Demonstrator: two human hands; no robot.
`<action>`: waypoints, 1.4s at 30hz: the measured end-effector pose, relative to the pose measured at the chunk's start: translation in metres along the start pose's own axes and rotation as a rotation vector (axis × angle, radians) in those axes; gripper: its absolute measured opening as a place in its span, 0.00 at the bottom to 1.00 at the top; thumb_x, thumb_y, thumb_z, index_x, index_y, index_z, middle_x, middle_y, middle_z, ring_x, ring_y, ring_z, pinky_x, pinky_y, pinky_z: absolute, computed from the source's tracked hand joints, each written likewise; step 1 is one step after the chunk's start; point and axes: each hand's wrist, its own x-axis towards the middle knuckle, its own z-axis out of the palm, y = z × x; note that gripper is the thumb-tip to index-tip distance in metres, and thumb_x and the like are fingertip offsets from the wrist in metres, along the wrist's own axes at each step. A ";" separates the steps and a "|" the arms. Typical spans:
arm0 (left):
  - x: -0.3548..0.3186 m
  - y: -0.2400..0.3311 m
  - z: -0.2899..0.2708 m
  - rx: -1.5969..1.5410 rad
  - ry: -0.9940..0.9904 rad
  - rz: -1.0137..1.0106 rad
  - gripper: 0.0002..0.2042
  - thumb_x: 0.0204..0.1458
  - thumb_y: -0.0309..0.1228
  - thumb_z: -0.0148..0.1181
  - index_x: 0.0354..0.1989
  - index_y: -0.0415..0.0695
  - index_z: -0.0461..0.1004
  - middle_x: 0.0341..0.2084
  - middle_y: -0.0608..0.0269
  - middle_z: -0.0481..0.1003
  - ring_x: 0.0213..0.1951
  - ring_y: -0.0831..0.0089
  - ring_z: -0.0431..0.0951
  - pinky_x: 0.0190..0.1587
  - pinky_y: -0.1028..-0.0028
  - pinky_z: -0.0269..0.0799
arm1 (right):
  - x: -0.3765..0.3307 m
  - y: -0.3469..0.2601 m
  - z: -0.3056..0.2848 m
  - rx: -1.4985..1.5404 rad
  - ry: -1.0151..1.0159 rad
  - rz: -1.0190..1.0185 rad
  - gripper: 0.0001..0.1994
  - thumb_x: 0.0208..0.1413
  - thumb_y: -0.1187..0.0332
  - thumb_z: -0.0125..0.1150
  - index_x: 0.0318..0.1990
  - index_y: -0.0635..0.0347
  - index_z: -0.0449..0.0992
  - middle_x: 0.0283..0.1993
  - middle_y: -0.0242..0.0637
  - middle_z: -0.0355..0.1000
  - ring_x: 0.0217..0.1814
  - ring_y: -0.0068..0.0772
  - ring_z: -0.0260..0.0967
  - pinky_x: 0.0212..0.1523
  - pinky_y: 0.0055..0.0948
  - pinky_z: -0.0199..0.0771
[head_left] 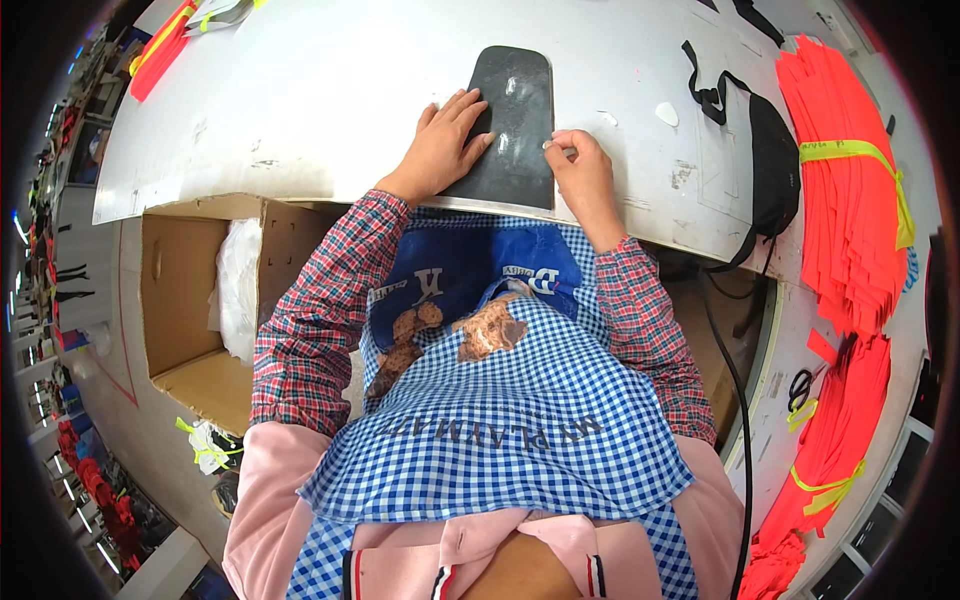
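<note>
A flat black panel [520, 120] with a rounded far end lies on the white table. My left hand [436, 145] rests palm down over the panel's left edge, fingers outstretched. Beside the right edge is my right hand [583, 170], its thumb and forefinger pinched together. Something tiny and pale shows at those fingertips, too small to name. To the right of that hand, a small white flat piece [667, 114] sits on the tabletop.
A black bag with straps [775, 165] lies at the table's right. Beyond it are orange-red fabric stacks [835, 200] tied with yellow strips. Black-handled scissors [800, 388] lie lower right. An open cardboard box [200, 375] stands at left below the white tabletop [300, 120]. A black cable [742, 400] hangs at right.
</note>
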 end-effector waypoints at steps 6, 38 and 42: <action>-0.001 0.002 -0.002 0.062 -0.012 0.004 0.24 0.64 0.44 0.49 0.63 0.41 0.65 0.67 0.53 0.60 0.71 0.59 0.54 0.70 0.50 0.46 | 0.000 -0.003 -0.003 0.058 -0.003 0.124 0.09 0.55 0.66 0.62 0.34 0.64 0.77 0.33 0.41 0.77 0.30 0.35 0.74 0.36 0.33 0.74; -0.002 0.000 0.011 0.077 0.115 0.052 0.21 0.63 0.37 0.47 0.60 0.41 0.68 0.64 0.54 0.64 0.67 0.59 0.61 0.68 0.47 0.49 | 0.033 -0.036 0.023 -0.317 -0.330 -0.076 0.09 0.49 0.64 0.63 0.30 0.61 0.79 0.28 0.42 0.78 0.32 0.40 0.77 0.36 0.34 0.76; -0.002 -0.001 0.012 0.089 0.124 0.051 0.20 0.63 0.37 0.47 0.60 0.41 0.68 0.64 0.54 0.64 0.67 0.60 0.61 0.67 0.45 0.48 | 0.032 -0.036 0.025 -0.274 -0.269 -0.010 0.09 0.48 0.63 0.64 0.30 0.60 0.80 0.30 0.45 0.79 0.35 0.46 0.78 0.39 0.38 0.77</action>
